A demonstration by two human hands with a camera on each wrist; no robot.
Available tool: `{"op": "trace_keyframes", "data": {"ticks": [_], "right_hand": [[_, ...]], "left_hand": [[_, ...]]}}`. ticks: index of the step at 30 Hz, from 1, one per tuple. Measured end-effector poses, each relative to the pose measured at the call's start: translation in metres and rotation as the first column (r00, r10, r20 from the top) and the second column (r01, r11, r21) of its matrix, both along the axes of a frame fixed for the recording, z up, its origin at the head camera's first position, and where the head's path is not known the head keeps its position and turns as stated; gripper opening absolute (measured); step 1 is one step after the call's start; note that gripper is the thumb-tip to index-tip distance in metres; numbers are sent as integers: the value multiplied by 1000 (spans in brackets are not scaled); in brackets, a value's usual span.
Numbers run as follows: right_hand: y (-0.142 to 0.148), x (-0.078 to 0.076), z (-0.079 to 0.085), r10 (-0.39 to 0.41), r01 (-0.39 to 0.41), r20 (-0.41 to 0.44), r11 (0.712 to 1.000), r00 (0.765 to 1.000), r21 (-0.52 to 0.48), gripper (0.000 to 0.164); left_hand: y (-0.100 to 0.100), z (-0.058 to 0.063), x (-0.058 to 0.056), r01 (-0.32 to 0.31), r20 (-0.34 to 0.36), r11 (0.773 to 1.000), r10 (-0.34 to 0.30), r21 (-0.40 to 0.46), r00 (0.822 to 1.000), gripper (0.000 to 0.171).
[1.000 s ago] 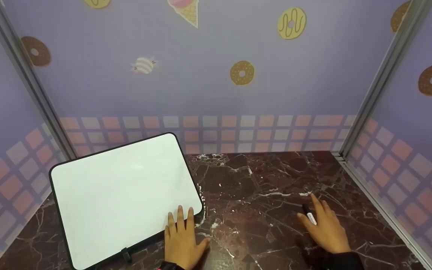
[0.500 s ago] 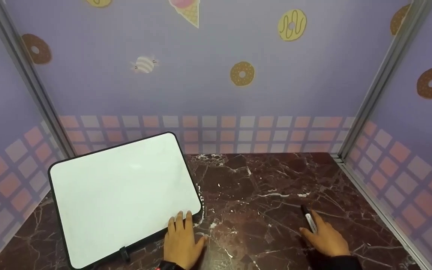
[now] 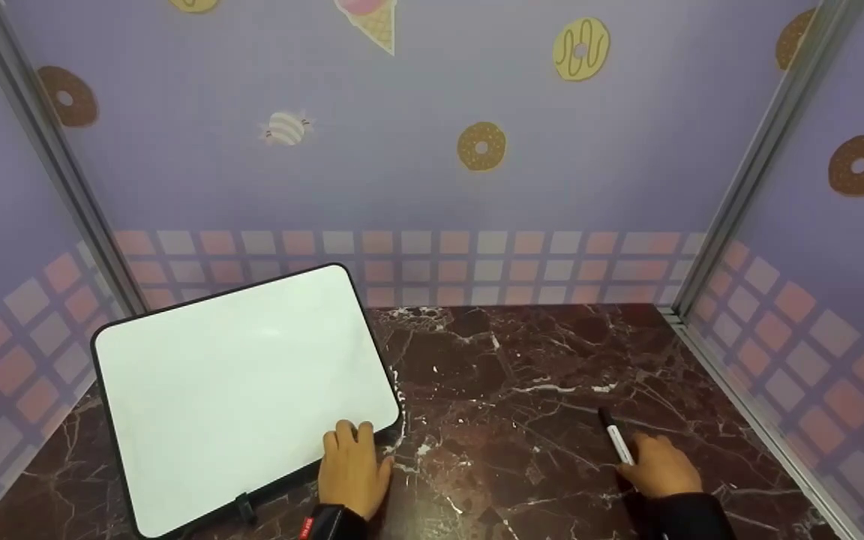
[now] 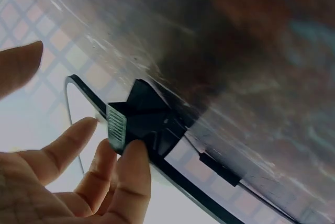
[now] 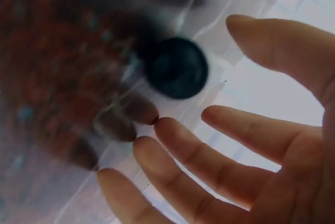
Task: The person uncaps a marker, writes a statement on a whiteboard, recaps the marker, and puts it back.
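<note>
A white dry-erase board with a black frame stands tilted at the left. My left hand is at its lower right edge, fingertips overlapping the white face. In the left wrist view, bent fingers touch a black foot on the frame, with the thumb held apart. A marker pen, white with a dark end, lies on the table at the right. My right hand is over its near end. In the right wrist view the marker's round black end sits between spread thumb and fingers, ungripped.
The dark marbled table is glossy and reflects the right fingers. Purple walls with printed sweets enclose it at the back and both sides, joined by metal corner posts. A black clip sits on the board's lower edge.
My left fingers have bent and drawn back slightly at the board's edge. My right hand has lowered beside the marker, its fingers now bent, and more of the marker shows.
</note>
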State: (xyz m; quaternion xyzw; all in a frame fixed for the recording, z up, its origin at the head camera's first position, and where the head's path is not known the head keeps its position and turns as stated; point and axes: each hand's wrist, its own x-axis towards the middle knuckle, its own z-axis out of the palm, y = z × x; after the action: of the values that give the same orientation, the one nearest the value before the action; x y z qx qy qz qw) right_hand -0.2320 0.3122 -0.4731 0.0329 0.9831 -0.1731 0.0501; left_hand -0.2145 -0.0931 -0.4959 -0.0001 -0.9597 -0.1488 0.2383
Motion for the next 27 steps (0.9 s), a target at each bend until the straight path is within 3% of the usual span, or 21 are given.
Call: {"op": "trace_keyframes", "data": {"ticks": [5,10,14,18,23,27], "right_hand": [[1,-3,-4,14,-13,-37,1000,999,15,21],[2,-5,-5,25,-24,-58,999,998,20,12],[4,-6,-6,24,-24,-36,999,999,27,15],[5,-8,-7,5,-5,-12,999,1000,35,22],[5,-9,-8,-46,45,19,999,999,15,29],[3,-10,-8,-37,38,26,999,999,-17,33]], "left_hand": [[-6,0,-2,-38,-42,999,38,-9,998,41],[-9,2,-2,-50,13,997,49,51,999,36],[-9,3,-4,-49,43,991,43,125,998,36],[-8,2,-6,-28,24,986,25,163,999,37],[-10,3,-6,14,20,987,-17,161,1000,40],[-10,4,-7,27,44,988,-35,154,998,36]]}}
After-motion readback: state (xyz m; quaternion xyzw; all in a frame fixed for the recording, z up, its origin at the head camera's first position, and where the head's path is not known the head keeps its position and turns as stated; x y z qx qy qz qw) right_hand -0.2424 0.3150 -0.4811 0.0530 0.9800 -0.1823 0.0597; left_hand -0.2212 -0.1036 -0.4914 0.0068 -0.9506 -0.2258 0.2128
